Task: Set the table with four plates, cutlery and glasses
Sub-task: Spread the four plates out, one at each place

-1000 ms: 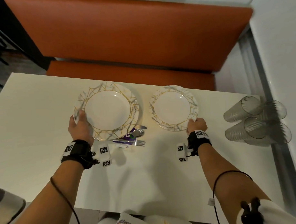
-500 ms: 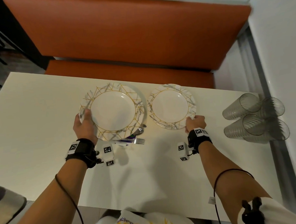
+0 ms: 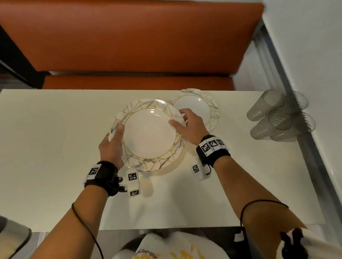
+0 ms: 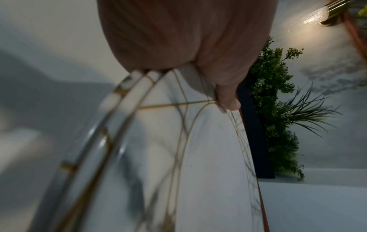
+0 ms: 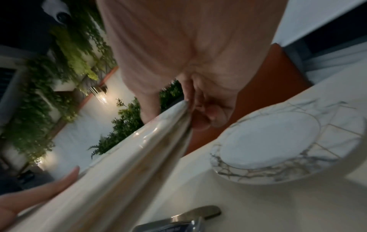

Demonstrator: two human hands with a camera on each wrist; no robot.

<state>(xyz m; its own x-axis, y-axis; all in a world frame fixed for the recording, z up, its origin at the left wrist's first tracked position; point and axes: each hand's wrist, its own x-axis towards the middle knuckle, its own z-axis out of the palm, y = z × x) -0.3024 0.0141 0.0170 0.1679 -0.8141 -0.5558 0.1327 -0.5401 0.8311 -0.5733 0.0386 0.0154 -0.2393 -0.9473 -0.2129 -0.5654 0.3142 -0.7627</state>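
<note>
A stack of marbled white plates with gold lines (image 3: 149, 136) is held between both hands, above the white table (image 3: 50, 153). My left hand (image 3: 116, 134) grips its left rim, thumb on top (image 4: 228, 102). My right hand (image 3: 182, 122) grips the right rim, fingers curled under (image 5: 208, 116). The left wrist view shows three stacked rims (image 4: 139, 81). A single matching plate (image 3: 198, 105) lies flat on the table past my right hand, also seen in the right wrist view (image 5: 268, 141). Cutlery (image 5: 184, 219) lies on the table under the stack, hidden in the head view.
Several clear plastic glasses (image 3: 278, 117) lie on their sides at the table's right edge by the wall. An orange bench (image 3: 124, 43) runs along the far side. Bare tabletop spreads left of the stack and in front of it.
My right hand has let go of the single plate and taken the stack's right rim. The stack has moved right, now partly over the single plate, and covers the cutlery.
</note>
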